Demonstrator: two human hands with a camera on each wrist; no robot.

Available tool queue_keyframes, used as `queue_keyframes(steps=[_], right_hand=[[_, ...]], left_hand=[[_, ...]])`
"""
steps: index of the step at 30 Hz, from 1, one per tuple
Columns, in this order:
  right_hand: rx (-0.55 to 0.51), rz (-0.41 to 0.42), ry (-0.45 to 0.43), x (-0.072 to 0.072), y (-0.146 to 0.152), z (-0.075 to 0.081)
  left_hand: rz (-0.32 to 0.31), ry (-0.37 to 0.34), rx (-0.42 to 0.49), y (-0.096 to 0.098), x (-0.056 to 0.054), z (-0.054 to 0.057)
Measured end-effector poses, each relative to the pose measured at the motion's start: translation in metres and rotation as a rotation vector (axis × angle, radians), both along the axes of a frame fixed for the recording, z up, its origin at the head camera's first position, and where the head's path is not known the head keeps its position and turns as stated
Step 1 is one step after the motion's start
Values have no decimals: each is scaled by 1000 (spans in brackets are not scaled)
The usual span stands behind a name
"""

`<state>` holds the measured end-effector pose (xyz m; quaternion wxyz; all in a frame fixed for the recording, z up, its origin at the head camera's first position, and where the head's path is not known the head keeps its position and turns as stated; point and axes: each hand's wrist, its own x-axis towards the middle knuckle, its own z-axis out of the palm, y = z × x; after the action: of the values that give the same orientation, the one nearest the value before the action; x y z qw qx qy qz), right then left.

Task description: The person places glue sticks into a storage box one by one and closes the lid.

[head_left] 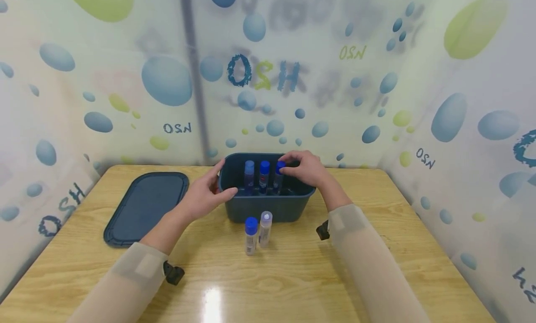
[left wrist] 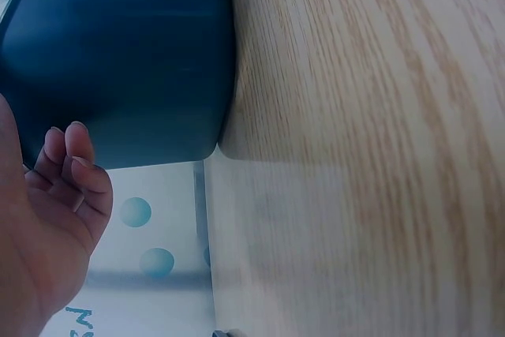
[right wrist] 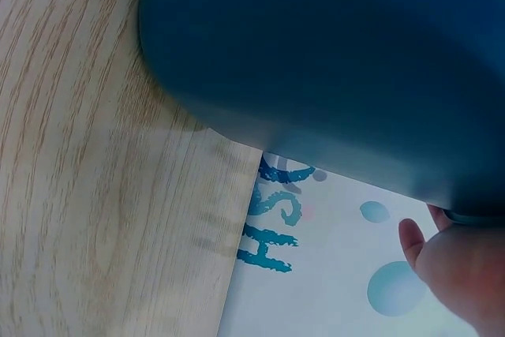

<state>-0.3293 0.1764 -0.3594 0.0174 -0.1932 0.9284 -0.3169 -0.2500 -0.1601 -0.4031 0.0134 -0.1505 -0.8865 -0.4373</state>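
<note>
A dark blue plastic bin (head_left: 289, 210) stands near the back of the table. Inside it, a left glue stick (head_left: 249, 176), a middle glue stick (head_left: 264, 178) and a right glue stick (head_left: 278, 179) stand upright in a row, blue caps up. My right hand (head_left: 307, 168) reaches over the bin's right end and pinches the right stick's cap between thumb and fingers. With thumb at the front rim and fingers along the left end, my left hand (head_left: 203, 195) holds the bin. Curled fingers (left wrist: 95, 187) show beside its wall in the left wrist view.
In front of the bin, a blue-capped glue stick (head_left: 251, 235) and a pale-topped tube (head_left: 265, 229) stand close together on the wooden table (head_left: 293, 281). A dark blue lid (head_left: 146, 209) lies flat at the left. Printed fabric walls (head_left: 268, 104) enclose the back and sides.
</note>
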Motion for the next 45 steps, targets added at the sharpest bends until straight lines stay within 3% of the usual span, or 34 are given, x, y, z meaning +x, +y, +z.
queue_keyframes(steps=[45], right_hand=[[-134, 18, -61, 0, 1, -1]], left_hand=[[-13, 7, 6, 0, 0, 1]])
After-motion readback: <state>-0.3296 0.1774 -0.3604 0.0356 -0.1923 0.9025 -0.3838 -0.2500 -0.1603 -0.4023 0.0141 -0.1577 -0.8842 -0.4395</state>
